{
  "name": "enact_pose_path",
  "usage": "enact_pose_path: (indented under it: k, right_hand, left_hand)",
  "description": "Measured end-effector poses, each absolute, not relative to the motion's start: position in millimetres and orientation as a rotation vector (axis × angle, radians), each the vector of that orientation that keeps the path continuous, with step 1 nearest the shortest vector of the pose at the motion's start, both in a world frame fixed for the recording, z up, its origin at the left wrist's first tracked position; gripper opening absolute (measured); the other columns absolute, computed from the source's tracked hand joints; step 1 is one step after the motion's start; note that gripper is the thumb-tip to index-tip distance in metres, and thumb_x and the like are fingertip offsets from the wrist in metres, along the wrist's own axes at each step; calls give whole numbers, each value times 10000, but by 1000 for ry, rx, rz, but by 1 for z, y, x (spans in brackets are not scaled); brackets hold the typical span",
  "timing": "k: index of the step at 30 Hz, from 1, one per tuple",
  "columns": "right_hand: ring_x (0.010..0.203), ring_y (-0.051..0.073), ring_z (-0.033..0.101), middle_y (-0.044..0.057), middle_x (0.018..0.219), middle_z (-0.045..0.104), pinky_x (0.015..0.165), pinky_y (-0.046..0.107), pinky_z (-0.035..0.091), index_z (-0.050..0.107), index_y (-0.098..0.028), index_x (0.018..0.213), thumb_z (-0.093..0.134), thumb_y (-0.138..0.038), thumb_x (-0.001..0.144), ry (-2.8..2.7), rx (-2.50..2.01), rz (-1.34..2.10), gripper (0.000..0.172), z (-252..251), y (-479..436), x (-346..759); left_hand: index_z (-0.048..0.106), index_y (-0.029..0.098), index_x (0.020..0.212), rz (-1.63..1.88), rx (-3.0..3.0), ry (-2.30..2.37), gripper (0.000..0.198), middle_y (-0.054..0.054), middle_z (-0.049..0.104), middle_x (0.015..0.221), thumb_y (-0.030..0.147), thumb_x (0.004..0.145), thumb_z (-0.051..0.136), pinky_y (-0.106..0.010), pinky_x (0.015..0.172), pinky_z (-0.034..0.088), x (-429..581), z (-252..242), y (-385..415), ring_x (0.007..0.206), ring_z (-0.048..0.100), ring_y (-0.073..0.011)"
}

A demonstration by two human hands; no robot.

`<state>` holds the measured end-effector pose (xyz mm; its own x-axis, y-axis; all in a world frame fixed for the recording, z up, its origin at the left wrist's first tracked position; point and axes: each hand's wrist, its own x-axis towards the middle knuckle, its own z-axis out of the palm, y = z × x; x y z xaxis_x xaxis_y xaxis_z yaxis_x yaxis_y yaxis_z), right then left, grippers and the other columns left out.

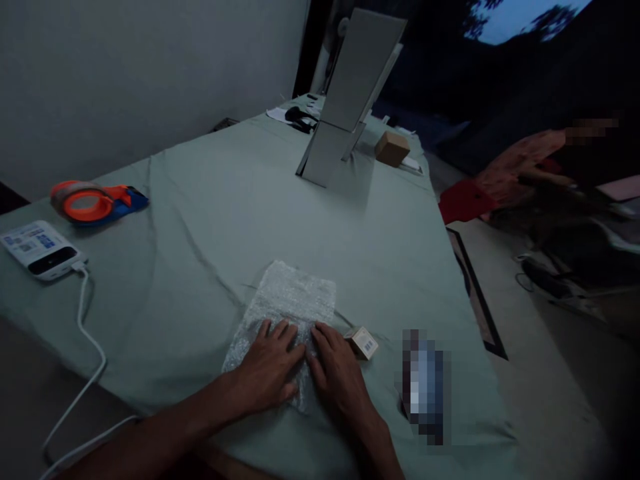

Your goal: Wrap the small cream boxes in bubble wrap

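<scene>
A sheet of clear bubble wrap [295, 293] lies on the cloth-covered table near its front edge. My left hand [270, 363] rests on the wrap's lower part, palm down with fingers spread. Beside it, my right hand [337, 367] presses on the wrap's right side, its fingers stretched forward. Whether anything lies under the hands or inside the wrap is hidden. A small printed carton [364, 343] with a barcode sits just right of my right hand.
An orange and blue tape dispenser [93, 203] and a white device [43, 250] with a cable [83, 313] are at left. A tall grey-white folded panel [345, 87] stands farther back, near a brown box [393, 148]. A pixelated object [424, 387] lies at right. Beyond the table's right edge, a person [530, 167] sits.
</scene>
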<state>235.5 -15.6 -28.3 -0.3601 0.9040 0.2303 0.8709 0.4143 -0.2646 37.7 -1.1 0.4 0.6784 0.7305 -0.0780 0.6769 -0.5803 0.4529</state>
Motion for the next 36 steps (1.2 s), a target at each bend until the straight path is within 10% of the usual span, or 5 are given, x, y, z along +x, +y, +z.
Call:
enact_pose_path:
  k: [10, 23, 36]
  right_hand:
    - [1070, 349, 601, 194, 1201, 618, 833, 529, 516, 482, -138, 1301, 522, -405, 870, -2065, -1850, -145, 508, -15, -23, 299]
    - [1113, 240, 601, 121, 1248, 612, 936, 402, 512, 492, -204, 1312, 563, -254, 880, -1922, -1476, 306, 441, 17, -2, 226]
    - [1175, 280, 567, 150, 1282, 590, 992, 473, 467, 469, -171, 1339, 590, -264, 851, -1949, -1511, 508, 512, -38, 20, 221]
  left_hand:
    - [427, 224, 1338, 122, 2446, 1098, 751, -180, 291, 1520, 498, 708, 730, -626, 1142, 76, 40, -16, -6, 1428, 192, -379]
    - [380, 223, 1388, 179, 2433, 1072, 834, -172, 277, 1527, 532, 688, 712, -657, 1125, 46, 48, -23, 2, 1421, 176, -406]
    - [592, 197, 1064, 562, 2367, 1287, 325, -90, 569, 1187, 192, 756, 695, -449, 991, 415, 8, -14, -8, 1121, 492, -271]
